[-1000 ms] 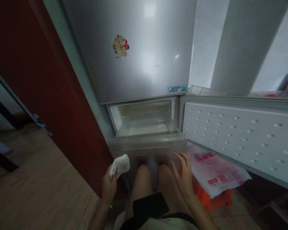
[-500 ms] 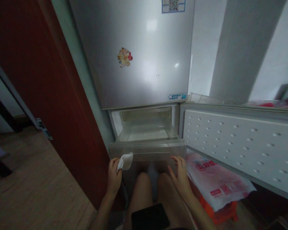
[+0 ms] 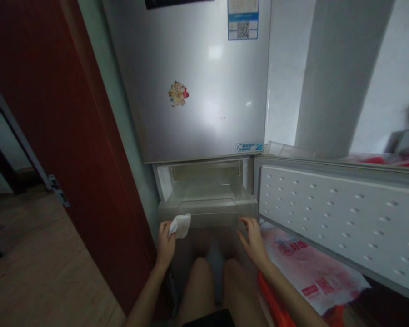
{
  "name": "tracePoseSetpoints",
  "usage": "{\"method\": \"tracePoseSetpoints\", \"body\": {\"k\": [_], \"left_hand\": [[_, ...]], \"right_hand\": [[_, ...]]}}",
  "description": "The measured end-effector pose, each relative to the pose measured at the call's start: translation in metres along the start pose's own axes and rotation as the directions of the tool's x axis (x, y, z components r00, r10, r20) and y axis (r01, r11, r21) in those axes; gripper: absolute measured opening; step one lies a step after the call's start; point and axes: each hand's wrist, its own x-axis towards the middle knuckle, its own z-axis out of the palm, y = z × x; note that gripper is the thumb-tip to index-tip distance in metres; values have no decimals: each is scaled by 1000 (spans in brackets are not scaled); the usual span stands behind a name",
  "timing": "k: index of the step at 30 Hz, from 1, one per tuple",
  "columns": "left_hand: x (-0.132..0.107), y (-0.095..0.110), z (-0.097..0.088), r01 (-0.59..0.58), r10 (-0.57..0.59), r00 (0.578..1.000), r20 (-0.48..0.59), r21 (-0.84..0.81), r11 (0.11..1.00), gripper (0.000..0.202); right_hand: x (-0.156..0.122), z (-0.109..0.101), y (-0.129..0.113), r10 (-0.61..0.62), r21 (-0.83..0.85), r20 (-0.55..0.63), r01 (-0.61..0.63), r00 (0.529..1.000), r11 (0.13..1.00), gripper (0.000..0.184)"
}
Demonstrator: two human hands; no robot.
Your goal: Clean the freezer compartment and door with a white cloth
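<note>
- By the left hand (image 3: 166,240), a white cloth (image 3: 181,226) is pinched between thumb and fingers; the cloth is held up in front of the left part of the drawer front.
- The right hand (image 3: 254,238) is held with fingers loosely bent and the thumb parted from them; nothing is seen to be gripped.
- The fingertips of the right hand are placed at the right part of the drawer front; whether it is touched cannot be told.
- Between and just beyond both hands, the clear drawer (image 3: 207,221) is set partly out of the lower fridge compartment (image 3: 164,179).
- Below the hands, the person's knees (image 3: 203,277) are seen, with a dark flat object (image 3: 211,319) at the lower edge.
- To the right, the lower fridge door (image 3: 327,204) is swung wide; beneath it a printed plastic bag (image 3: 316,268) is spread over something orange (image 3: 274,302).
- Above, the silver upper door (image 3: 204,122) is marked with a colourful sticker (image 3: 178,94) and a QR-code label (image 3: 243,27).
- To the left, a red-brown door (image 3: 88,181) is seen.
</note>
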Motion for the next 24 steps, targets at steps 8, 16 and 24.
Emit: {"method": "tracePoseSetpoints", "body": {"k": [8,16,24], "left_hand": [[45,-17,22,31,-30,999,29,-37,999,17],[89,-38,51,141,-141,990,-11,-54,989,15],[131,-55,73,209,-210,978,3,-104,972,18]], "right_hand": [[46,16,29,-30,-21,40,31,999,999,34],[90,33,54,-23,-62,121,31,992,998,31],[130,58,69,28,-151,95,-13,995,988,29]]}}
